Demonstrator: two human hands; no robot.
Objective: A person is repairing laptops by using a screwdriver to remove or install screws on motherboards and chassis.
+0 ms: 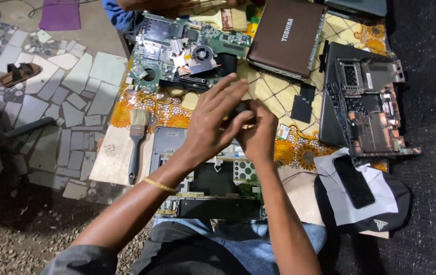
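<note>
Both hands [238, 125] meet above chassis [207, 178].

Both my forearms reach forward and converge in front of me. My left hand [213, 125] lies palm down, fingers [230, 91] stretched long and slightly spread. My right hand [258, 133] curls beside it, its fingers bent and touching the left hand's fingertips.
</note>
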